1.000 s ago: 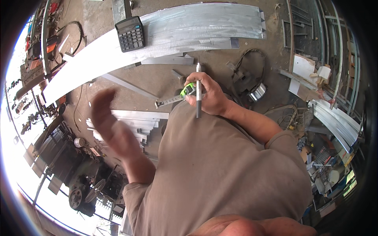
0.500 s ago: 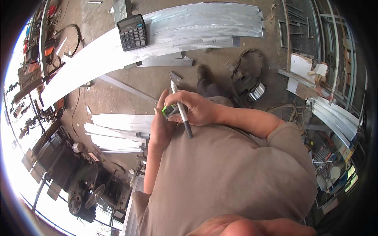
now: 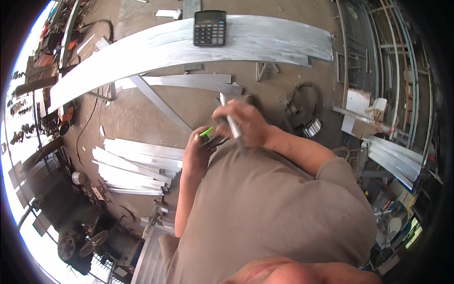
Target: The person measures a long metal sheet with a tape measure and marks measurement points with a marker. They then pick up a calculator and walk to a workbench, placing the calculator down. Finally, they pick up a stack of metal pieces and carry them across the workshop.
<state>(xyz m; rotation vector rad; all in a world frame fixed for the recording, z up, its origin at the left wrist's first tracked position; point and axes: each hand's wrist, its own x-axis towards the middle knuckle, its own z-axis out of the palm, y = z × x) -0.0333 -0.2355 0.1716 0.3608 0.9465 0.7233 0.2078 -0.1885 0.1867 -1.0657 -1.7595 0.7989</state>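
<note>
My left hand (image 3: 195, 150) is closed around a small green-and-black tape measure (image 3: 206, 134), held in front of my shirt. Much of its case is hidden by the fingers. Just to the right of it, my right hand (image 3: 247, 122), smeared by motion, grips a slim whitish pen (image 3: 232, 124). The pen's thin tip points up and away from me, and its dark end slants back toward my shirt. Beyond both hands a black desk calculator (image 3: 210, 35) rests on long, shiny sheet-metal strips (image 3: 274, 40) laid side by side.
More metal strips (image 3: 132, 163) lie piled on the floor at the left. A flat bar (image 3: 158, 102) slopes down from the long strips. A cable loop and a shiny metal roll (image 3: 312, 128) sit at the right, near racks (image 3: 388, 52). Dark machinery (image 3: 75, 227) stands at the lower left.
My right hand has drawn apart from my left, to the right, with the pen in it. My view has shifted, so the calculator appears farther right and higher.
</note>
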